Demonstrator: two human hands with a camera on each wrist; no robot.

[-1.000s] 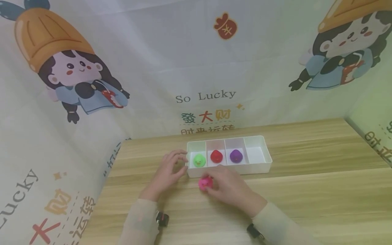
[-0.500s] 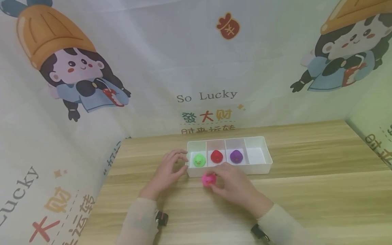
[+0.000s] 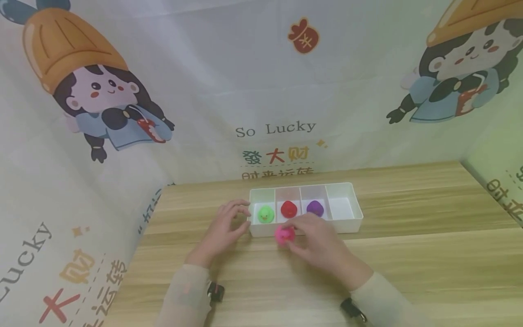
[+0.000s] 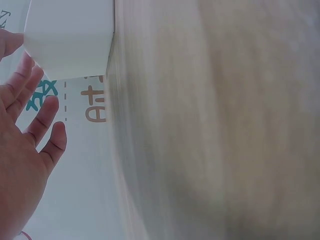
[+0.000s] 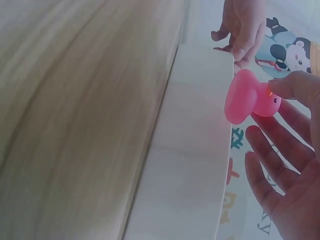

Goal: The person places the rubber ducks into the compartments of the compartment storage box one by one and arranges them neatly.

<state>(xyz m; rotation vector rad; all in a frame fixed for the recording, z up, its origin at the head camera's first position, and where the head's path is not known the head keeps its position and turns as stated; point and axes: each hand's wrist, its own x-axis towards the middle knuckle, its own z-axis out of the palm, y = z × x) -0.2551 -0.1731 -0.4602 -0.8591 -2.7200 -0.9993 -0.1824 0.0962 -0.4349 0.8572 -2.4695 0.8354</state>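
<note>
In the head view my right hand (image 3: 320,238) pinches a pink rubber duck (image 3: 284,235) in front of the white divided tray (image 3: 302,228). The right wrist view shows the pink duck (image 5: 243,97) gripped by its head between thumb and fingers, close to the tray's rim, its flat base facing outward. My left hand (image 3: 220,234) touches the left end of the tray with relaxed fingertips; in the left wrist view its fingers (image 4: 46,115) spread beside the end wall. A green duck (image 3: 266,214), a red duck (image 3: 289,209) and a partly covered purple duck (image 3: 315,208) each sit in a compartment.
The rightmost compartment (image 3: 341,206) holds no duck. The tray stands on a wood-grain table (image 3: 408,268), towards its back edge. A printed cloth (image 3: 204,91) with cartoon figures hangs behind and at both sides.
My right hand has carried the pink duck to the right and a little back towards the tray, now overlapping the purple duck's lower edge. The left hand has stayed at the tray's end.
</note>
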